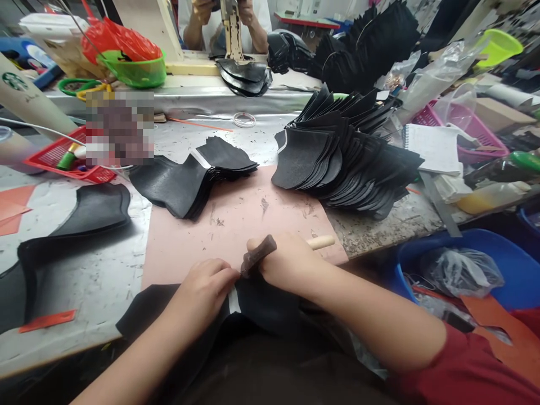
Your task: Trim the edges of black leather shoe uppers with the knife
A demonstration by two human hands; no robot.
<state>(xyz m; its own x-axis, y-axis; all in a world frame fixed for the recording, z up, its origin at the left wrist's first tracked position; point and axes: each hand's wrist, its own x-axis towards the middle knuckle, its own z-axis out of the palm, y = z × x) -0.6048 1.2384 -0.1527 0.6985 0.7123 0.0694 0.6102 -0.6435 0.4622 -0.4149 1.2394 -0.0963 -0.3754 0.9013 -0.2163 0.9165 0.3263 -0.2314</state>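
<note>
My right hand is wrapped round a hammer. Its dark head shows above the fist, and the pale wooden handle end sticks out to the right. Close by, my left hand has its fingers pressed together on the edge of a black leather piece with a white strip across it. That piece lies at the front edge of a pink board, and its lower part runs into my dark clothing. The fingertips of my left hand almost meet the hammer head; what lies between them is hidden.
Behind the board are a small stack of black leather pieces and a larger fanned stack. More black pieces lie at left, near a red basket. A blue tub stands right. Across the table, a person works at a machine.
</note>
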